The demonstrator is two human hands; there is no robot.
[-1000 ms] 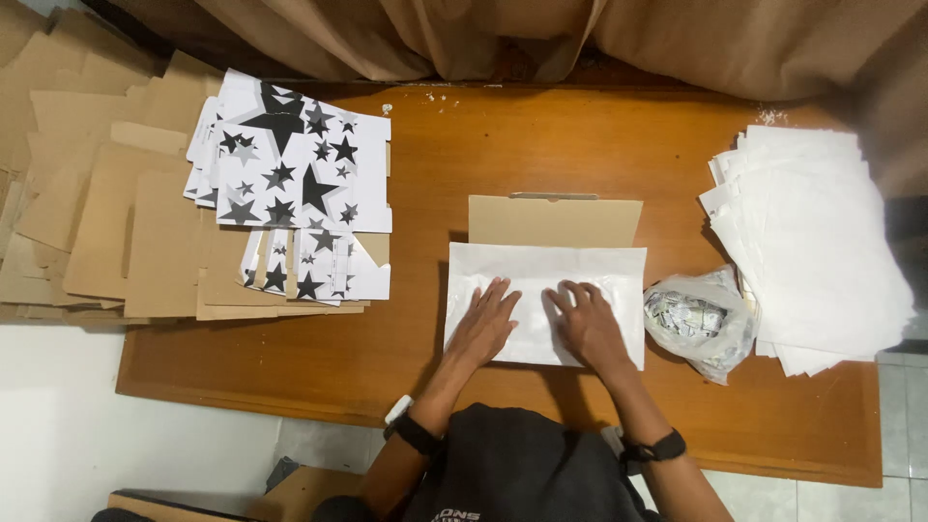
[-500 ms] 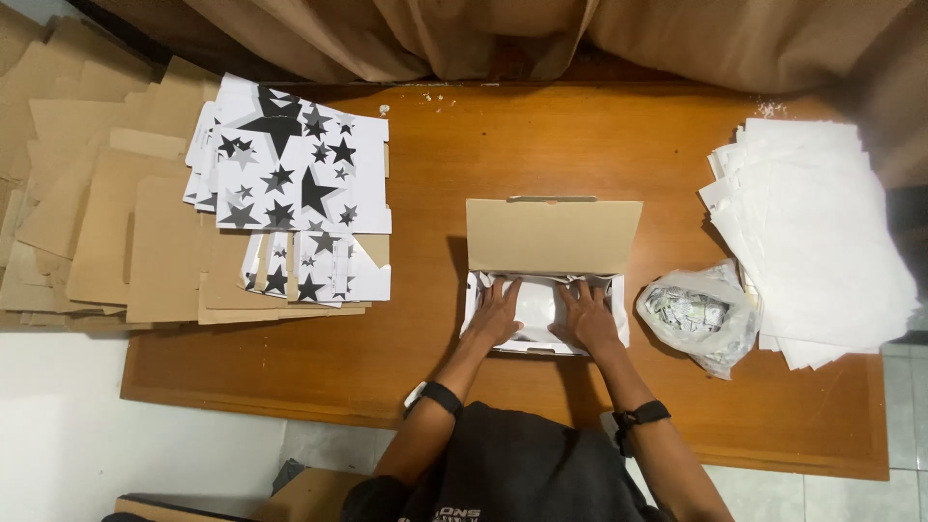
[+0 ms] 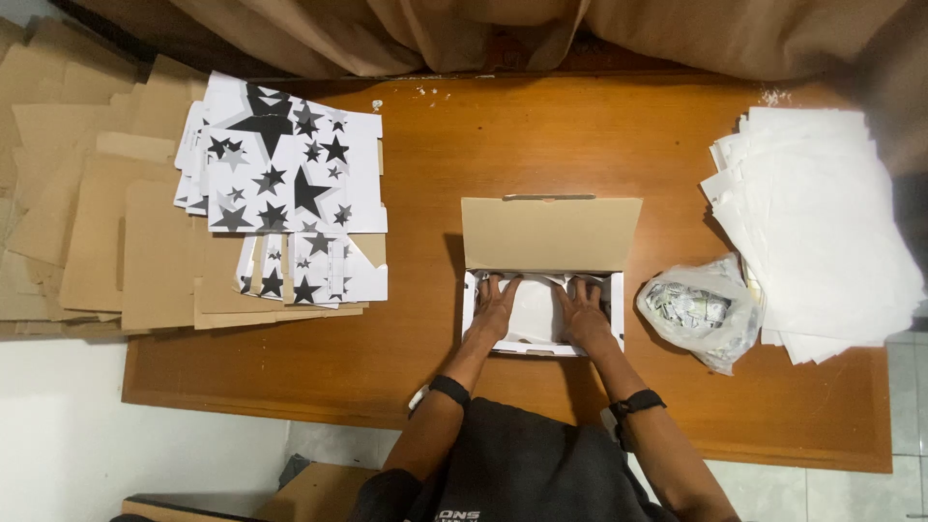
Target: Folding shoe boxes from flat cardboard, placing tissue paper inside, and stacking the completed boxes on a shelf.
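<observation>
A small cardboard box (image 3: 548, 235) stands open at the middle of the wooden table (image 3: 503, 135), its brown lid flap raised away from me. White tissue paper (image 3: 537, 309) lines the inside. My left hand (image 3: 495, 304) lies flat on the paper at the box's left side. My right hand (image 3: 586, 311) presses on the paper at the right side. Both hands have fingers spread and hold nothing.
A stack of flat star-printed box blanks (image 3: 285, 184) lies at the left, over brown cardboard sheets (image 3: 87, 222). At the far right sits a pile of white tissue sheets (image 3: 822, 222), and beside the box a clear plastic bag (image 3: 698, 307) with small items. A curtain hangs behind.
The white paper lay flat over the box front; both hands have pushed it down inside the box, and the brown lid flap now shows fully.
</observation>
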